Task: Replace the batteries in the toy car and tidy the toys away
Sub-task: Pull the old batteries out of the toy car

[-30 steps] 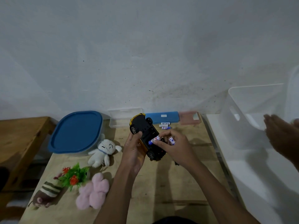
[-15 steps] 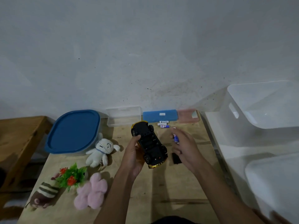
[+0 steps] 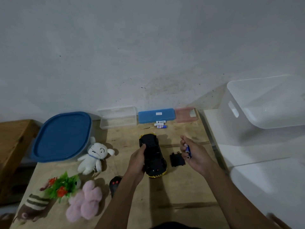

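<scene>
The black and yellow toy car [image 3: 154,157] lies upside down on the wooden table [image 3: 175,192], and my left hand [image 3: 137,161] grips its left side. My right hand [image 3: 193,154] is to the right of the car, closed on blue and white batteries [image 3: 188,149]. The black battery cover [image 3: 177,160] lies on the table between the car and my right hand. Three more batteries [image 3: 160,125] lie near the blue case [image 3: 156,115] at the back. A black remote control [image 3: 115,185] lies partly hidden behind my left forearm.
A blue-lidded tub [image 3: 63,136], a clear box [image 3: 118,119] and a pink box [image 3: 185,115] line the back. A white plush [image 3: 93,157], pink plush [image 3: 85,200], striped plush [image 3: 33,207] and plastic plant [image 3: 61,186] lie left. White bins [image 3: 264,106] stand right.
My right hand pulled batteries away from the car's underside and moved right. The car came down toward the table and turned lengthwise. Another person's hand at the right bin is gone.
</scene>
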`<state>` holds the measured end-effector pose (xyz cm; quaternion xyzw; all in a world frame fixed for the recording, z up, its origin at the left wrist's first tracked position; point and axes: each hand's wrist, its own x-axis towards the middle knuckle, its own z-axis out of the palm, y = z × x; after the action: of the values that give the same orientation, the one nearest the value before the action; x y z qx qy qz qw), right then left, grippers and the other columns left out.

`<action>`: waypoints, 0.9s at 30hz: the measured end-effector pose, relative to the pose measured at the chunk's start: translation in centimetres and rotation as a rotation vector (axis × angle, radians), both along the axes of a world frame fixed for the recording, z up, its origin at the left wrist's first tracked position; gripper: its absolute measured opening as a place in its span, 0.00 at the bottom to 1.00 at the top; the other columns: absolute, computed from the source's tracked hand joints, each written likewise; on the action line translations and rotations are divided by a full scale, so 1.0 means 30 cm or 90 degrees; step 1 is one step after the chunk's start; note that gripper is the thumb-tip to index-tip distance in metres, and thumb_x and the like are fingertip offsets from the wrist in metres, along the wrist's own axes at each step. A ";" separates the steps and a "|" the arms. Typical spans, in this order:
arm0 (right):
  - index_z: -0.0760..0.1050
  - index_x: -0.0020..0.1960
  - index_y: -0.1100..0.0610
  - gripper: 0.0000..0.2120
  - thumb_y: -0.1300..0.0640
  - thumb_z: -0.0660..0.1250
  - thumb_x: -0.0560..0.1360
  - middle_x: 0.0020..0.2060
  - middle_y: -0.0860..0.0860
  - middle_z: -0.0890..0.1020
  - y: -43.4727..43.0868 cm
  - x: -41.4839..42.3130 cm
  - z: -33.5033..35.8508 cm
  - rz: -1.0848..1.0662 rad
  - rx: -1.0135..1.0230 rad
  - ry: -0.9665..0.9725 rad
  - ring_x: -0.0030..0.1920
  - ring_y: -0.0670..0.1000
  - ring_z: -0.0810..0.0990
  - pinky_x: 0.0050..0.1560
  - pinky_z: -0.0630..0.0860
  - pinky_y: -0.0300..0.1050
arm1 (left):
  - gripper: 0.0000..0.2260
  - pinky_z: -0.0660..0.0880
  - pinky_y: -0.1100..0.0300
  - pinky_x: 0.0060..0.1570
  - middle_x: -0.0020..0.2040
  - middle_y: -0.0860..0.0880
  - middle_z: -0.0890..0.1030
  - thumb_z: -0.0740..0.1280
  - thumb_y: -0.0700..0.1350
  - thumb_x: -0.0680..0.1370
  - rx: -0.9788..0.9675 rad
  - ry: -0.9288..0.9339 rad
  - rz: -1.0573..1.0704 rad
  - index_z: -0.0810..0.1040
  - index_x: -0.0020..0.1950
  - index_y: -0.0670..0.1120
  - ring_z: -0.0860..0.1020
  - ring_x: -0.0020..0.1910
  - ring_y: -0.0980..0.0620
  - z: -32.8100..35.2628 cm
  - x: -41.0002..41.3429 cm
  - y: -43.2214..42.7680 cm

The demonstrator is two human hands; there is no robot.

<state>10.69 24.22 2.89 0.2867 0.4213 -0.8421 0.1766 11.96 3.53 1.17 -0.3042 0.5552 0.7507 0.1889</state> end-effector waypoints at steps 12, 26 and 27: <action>0.77 0.52 0.56 0.12 0.50 0.59 0.81 0.26 0.46 0.69 0.091 -0.058 -0.058 0.080 0.111 -0.052 0.23 0.44 0.65 0.18 0.59 0.36 | 0.14 0.78 0.60 0.41 0.48 0.48 0.83 0.58 0.51 0.84 -0.272 0.047 -0.066 0.81 0.54 0.47 0.82 0.46 0.52 -0.095 -0.057 0.073; 0.79 0.59 0.53 0.11 0.51 0.61 0.81 0.31 0.48 0.71 0.093 -0.064 -0.082 0.143 0.224 -0.011 0.26 0.44 0.65 0.23 0.59 0.37 | 0.14 0.77 0.53 0.52 0.49 0.50 0.81 0.60 0.48 0.83 -0.328 0.077 -0.021 0.76 0.66 0.46 0.79 0.48 0.53 -0.130 -0.059 0.082; 0.79 0.58 0.53 0.12 0.49 0.62 0.81 0.31 0.48 0.71 0.094 -0.067 -0.075 0.161 0.264 -0.006 0.26 0.45 0.64 0.23 0.59 0.37 | 0.16 0.77 0.54 0.52 0.52 0.48 0.81 0.61 0.49 0.83 -0.357 0.083 -0.016 0.75 0.68 0.45 0.79 0.48 0.52 -0.131 -0.059 0.077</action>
<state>8.67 27.03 0.63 0.2657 0.6168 -0.7076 0.2200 10.21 5.84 -2.77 -0.2884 0.7560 0.5833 0.0707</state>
